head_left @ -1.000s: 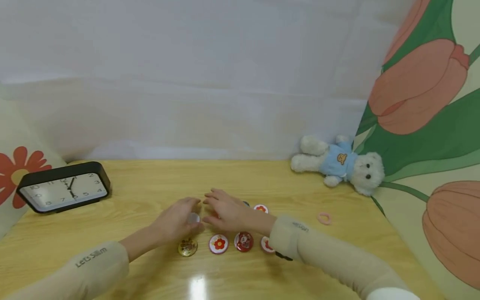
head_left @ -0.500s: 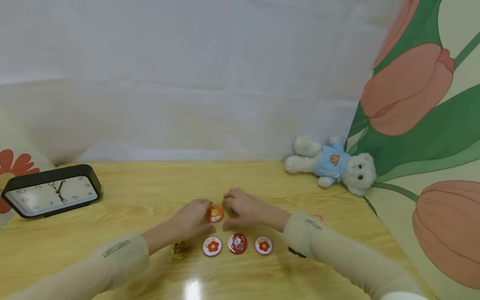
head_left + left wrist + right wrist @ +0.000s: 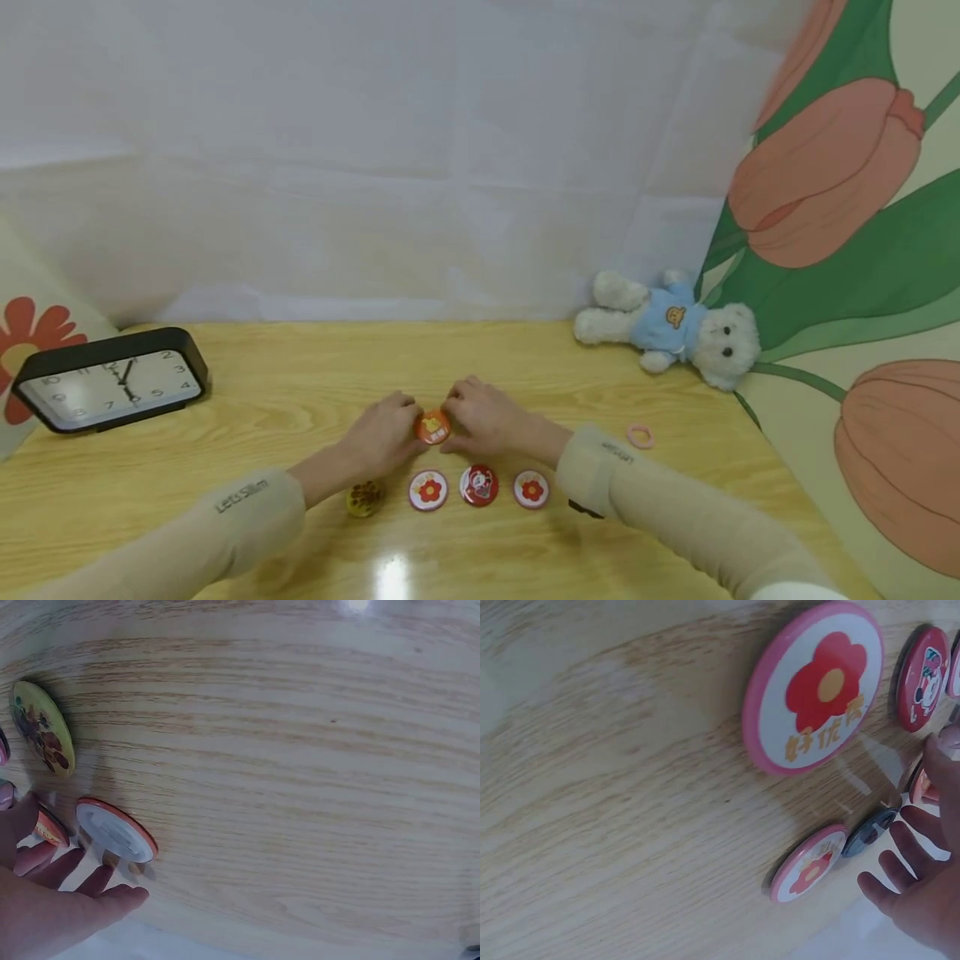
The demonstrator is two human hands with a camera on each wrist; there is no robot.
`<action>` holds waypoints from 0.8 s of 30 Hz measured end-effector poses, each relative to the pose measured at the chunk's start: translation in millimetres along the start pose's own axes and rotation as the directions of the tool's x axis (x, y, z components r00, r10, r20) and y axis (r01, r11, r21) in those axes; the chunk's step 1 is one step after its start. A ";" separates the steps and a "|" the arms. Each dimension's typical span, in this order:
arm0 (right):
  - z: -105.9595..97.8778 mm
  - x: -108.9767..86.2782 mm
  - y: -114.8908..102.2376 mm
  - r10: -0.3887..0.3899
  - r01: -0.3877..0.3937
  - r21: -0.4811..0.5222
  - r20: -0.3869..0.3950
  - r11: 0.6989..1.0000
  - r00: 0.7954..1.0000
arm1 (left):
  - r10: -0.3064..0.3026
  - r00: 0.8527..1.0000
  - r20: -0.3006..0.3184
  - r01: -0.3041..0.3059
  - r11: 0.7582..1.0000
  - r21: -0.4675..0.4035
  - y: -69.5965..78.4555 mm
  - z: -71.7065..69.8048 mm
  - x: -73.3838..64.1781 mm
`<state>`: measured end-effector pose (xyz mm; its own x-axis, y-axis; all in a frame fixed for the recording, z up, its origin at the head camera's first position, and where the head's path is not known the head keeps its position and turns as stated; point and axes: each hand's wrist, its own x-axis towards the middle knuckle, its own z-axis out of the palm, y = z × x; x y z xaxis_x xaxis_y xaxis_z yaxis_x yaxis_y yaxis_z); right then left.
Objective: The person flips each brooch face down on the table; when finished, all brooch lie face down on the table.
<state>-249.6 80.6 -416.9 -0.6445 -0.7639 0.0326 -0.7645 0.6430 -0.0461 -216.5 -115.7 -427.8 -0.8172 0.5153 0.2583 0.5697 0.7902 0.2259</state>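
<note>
An orange round button badge (image 3: 433, 427) lies between my two hands in the head view. My left hand (image 3: 381, 435) holds its left edge, thumb nearer me and fingers on the far side. From the other side my right hand (image 3: 487, 421) grips its right edge in the same way. In the left wrist view, a face-down badge (image 3: 116, 831) with a pale back and orange rim sits just beyond the left fingers. Beside the right fingers are a dark badge (image 3: 868, 831) and a pink-rimmed flower badge (image 3: 810, 864), both hidden by that hand in the head view.
Nearer me runs a row: yellow badge (image 3: 365, 498), flower badge (image 3: 428, 490), red badge (image 3: 478, 485) and another flower badge (image 3: 531, 488). A black clock (image 3: 112, 379) stands left. A pink ring (image 3: 640, 436) and a white teddy bear (image 3: 671, 329) lie right.
Both hands were close together over the badges, then parted and uncovered the orange badge. My right hand has shifted right, and the fingers of both hands have come in to the orange badge's edges.
</note>
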 end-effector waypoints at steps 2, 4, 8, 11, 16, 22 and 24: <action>2.3 2.3 -0.7 -0.004 0.004 -0.004 -0.012 1.000 1.000 | 0.014 1.000 -0.018 -0.014 1.000 -0.001 -0.9 1.2 -0.2; 3.6 4.4 -1.5 -0.006 0.006 -0.010 -0.014 1.000 1.000 | 0.028 0.999 -0.023 -0.028 1.000 0.000 -1.3 1.9 -0.7; 4.2 7.2 -1.7 -0.004 0.004 -0.037 -0.004 0.999 1.000 | 0.024 1.000 0.000 -0.024 1.000 -0.002 -0.8 2.1 -1.4; 4.1 8.1 -2.3 -0.029 0.030 -0.072 0.003 0.997 1.000 | 0.005 1.000 0.008 -0.005 1.000 -0.015 0.4 1.8 -2.8; 7.0 7.3 -1.8 -0.073 0.074 -0.115 0.006 0.991 0.997 | 0.018 1.000 -0.009 -0.018 0.999 -0.037 0.9 1.6 -3.6; 5.8 5.7 4.3 -0.079 0.075 -0.061 -0.059 0.995 0.995 | 0.010 0.999 -0.047 -0.018 0.984 -0.176 2.5 -1.1 -0.4; 3.2 6.8 7.6 -0.083 0.079 -0.049 -0.101 0.996 0.991 | -0.020 0.998 -0.053 0.006 0.970 -0.244 3.7 -3.3 3.3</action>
<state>-259.8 80.1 -420.2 -0.5767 -0.8054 0.1368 -0.8125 0.5829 0.0061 -216.8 -112.2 -423.0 -0.8224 0.4815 0.3031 0.5689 0.6886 0.4497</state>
